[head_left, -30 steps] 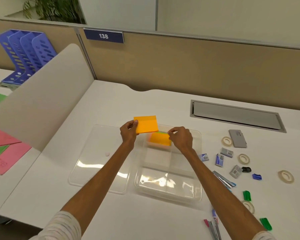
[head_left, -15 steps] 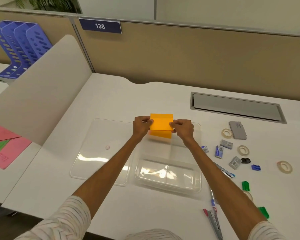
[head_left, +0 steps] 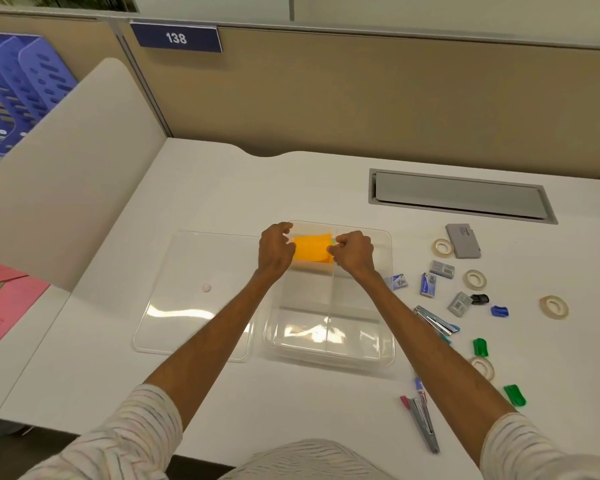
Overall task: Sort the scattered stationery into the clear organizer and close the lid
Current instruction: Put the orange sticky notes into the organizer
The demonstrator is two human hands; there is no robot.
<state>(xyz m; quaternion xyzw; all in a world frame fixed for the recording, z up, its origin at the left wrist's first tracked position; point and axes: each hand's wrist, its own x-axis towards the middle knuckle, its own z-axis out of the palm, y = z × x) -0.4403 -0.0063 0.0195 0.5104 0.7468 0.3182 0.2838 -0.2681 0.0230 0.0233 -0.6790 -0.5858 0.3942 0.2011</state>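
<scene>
left hand (head_left: 274, 249) and right hand (head_left: 354, 252) pinch orange sticky notes (head_left: 310, 248) at the clear organizer's (head_left: 329, 351) far end

White "138" on the blue sign (head_left: 176, 37) atop the beige partition (head_left: 326, 98)

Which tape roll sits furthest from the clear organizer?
The tape roll alone at the far right, past the blue clip; the others lie nearer the organizer.

lid (head_left: 194, 292) left of organizer (head_left: 391, 337) | sticky notes (head_left: 310, 249) in back compartment | tape roll (head_left: 554, 306) right
</scene>
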